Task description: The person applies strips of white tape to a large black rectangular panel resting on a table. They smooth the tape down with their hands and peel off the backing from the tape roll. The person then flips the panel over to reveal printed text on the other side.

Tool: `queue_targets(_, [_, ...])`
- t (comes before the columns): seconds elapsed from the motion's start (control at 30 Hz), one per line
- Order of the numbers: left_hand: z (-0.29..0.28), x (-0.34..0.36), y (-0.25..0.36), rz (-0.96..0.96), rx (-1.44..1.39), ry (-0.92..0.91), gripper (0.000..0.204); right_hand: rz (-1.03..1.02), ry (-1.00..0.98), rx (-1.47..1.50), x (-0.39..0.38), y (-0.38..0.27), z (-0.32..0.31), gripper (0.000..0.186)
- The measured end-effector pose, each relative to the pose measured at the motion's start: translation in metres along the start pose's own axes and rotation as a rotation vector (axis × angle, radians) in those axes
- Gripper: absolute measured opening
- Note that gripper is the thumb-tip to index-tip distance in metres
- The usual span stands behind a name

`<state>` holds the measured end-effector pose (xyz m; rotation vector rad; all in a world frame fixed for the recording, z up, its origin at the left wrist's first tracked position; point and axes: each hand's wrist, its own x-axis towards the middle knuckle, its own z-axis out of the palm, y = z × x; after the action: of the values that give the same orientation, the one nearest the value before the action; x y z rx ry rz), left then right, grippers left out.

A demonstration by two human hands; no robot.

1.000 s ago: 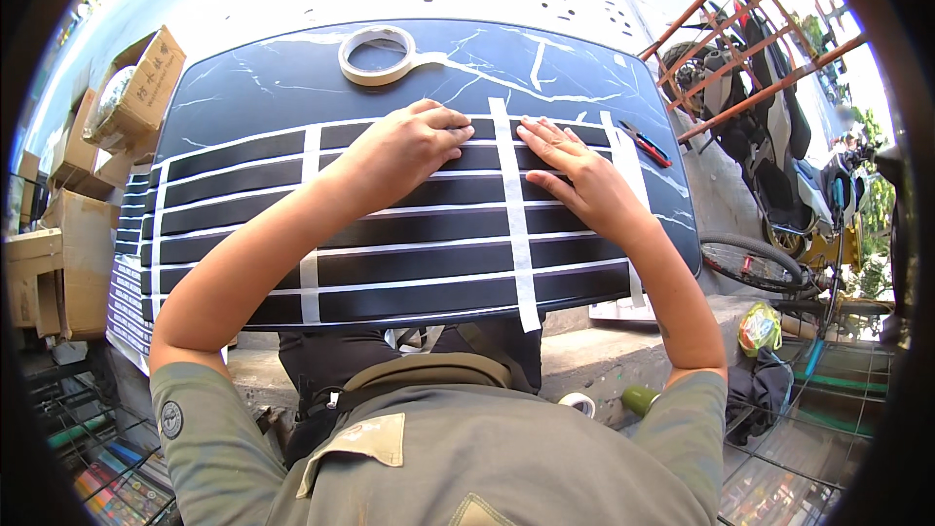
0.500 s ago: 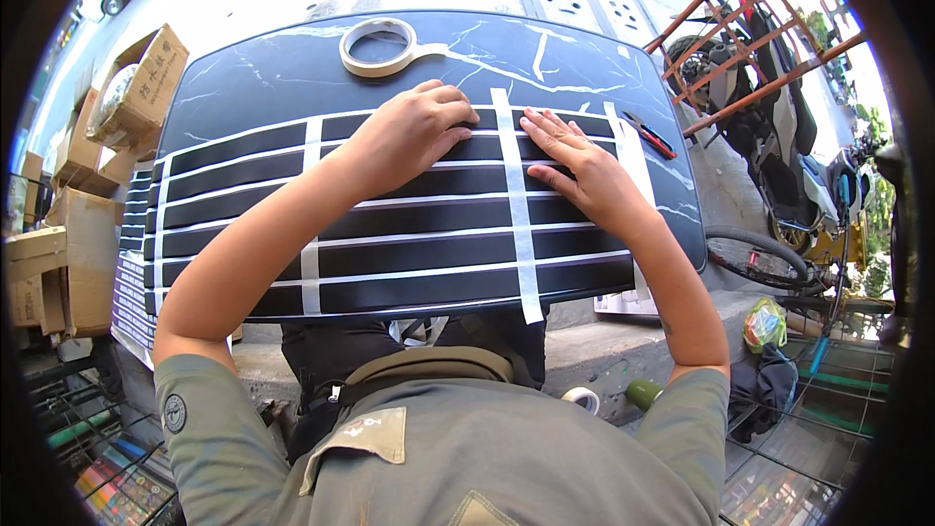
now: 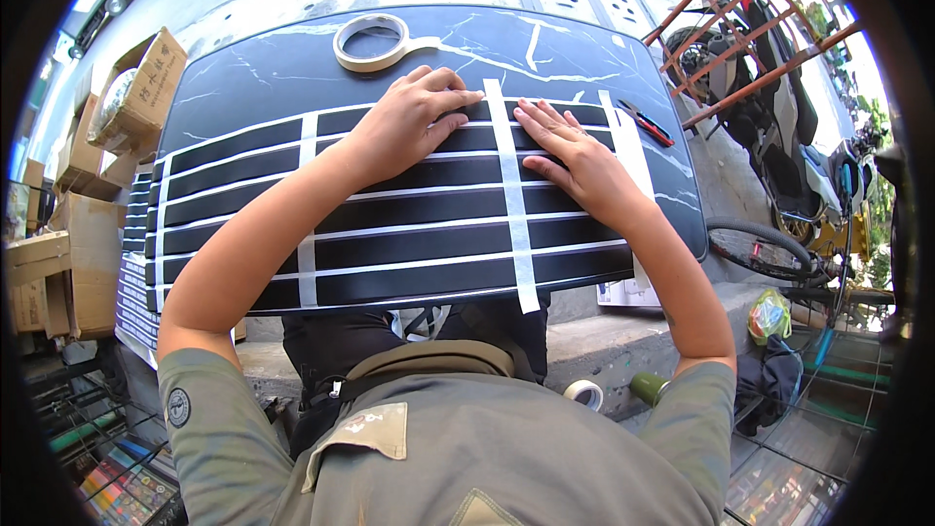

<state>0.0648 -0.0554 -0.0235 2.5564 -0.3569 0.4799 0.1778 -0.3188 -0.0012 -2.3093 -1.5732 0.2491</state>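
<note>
Black strips (image 3: 419, 259) with white lines between them lie side by side across a dark marbled tabletop. White tape (image 3: 519, 224) crosses them, with more tape (image 3: 308, 268) to its left and near both ends. My left hand (image 3: 419, 112) is at the strips' far edge, fingers curled together beside the middle tape; anything between the fingertips is hidden. Flat on the strips just right of that tape rests my right hand (image 3: 575, 161), fingers stretched out and holding nothing. Beyond my left hand sits a tape roll (image 3: 343, 51), its loose end lying rightward on the table.
Red-handled cutters (image 3: 654, 129) lie at the table's right side. Cardboard boxes (image 3: 93, 253) are stacked at left. On the right are a red metal rack (image 3: 769, 63), a motorcycle and a bicycle wheel (image 3: 765, 258). Another tape roll (image 3: 584, 394) is below the table's near edge.
The view has shifted slightly. My left index fingertip has moved a little toward the far edge of the middle tape. My right hand stays flat on the strips.
</note>
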Motion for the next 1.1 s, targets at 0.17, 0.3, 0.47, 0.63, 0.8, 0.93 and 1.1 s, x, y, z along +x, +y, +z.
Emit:
queue_targets(0.17, [0.002, 0.005, -0.003, 0.024, 0.04, 0.017, 0.03, -0.002, -0.003, -0.03, -0.001, 0.0, 0.001, 0.061])
queue_targets(0.3, [0.002, 0.006, -0.001, -0.025, 0.01, 0.01, 0.033, -0.012, 0.01, -0.055, 0.0, -0.001, 0.003, 0.061])
queue_targets(0.47, [0.004, 0.012, 0.003, -0.064, 0.087, -0.062, 0.038, -0.024, 0.016, -0.068, -0.001, 0.0, 0.002, 0.061])
queue_targets(0.63, [0.006, 0.011, 0.003, -0.046, 0.131, -0.07, 0.038, -0.016, 0.022, -0.035, -0.001, 0.001, 0.003, 0.06])
queue_targets(0.8, [0.006, 0.011, 0.005, -0.061, 0.027, -0.127, 0.036, -0.029, -0.01, -0.072, -0.003, 0.0, -0.001, 0.061])
queue_targets(0.93, [0.004, 0.008, 0.01, -0.094, -0.003, -0.138, 0.032, -0.064, -0.013, -0.113, -0.019, -0.007, -0.006, 0.063])
queue_targets(1.1, [0.003, 0.006, 0.011, -0.08, 0.008, -0.14, 0.033, -0.055, -0.074, -0.104, -0.031, -0.01, -0.006, 0.072])
